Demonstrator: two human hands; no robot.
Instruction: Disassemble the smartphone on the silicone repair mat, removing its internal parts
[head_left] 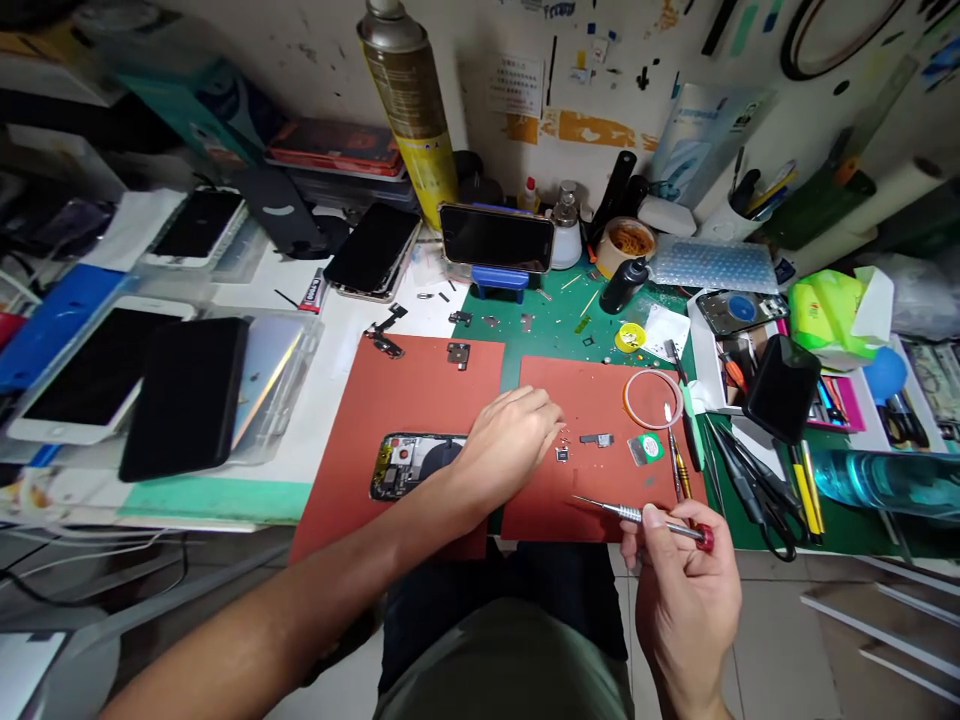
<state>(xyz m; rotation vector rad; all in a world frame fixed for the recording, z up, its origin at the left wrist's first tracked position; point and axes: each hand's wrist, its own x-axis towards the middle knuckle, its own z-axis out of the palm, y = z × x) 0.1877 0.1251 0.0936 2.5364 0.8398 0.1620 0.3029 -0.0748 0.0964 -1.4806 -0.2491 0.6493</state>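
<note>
My left hand (514, 435) reaches across the opened phone (397, 462), which lies on the left red mat (337, 440). Its fingers are bent together near tiny screws and small metal parts (562, 454) on the right red mat (540, 515); whatever they pinch, if anything, is too small to see. In my right hand (686, 585) is a slim screwdriver (630, 514) with a red end cap, its tip pointing left above the right mat. A flat grey part (598, 440) and a green round sticker (649, 448) rest beside a clear ring (626, 400).
A phone on a blue stand (499, 283) faces me at the back, beside a spray can (412, 110). Tweezers and scissors (757, 490) lie at the right, near a water bottle (885, 483). Several phones, including a black one (184, 395), cover the left side.
</note>
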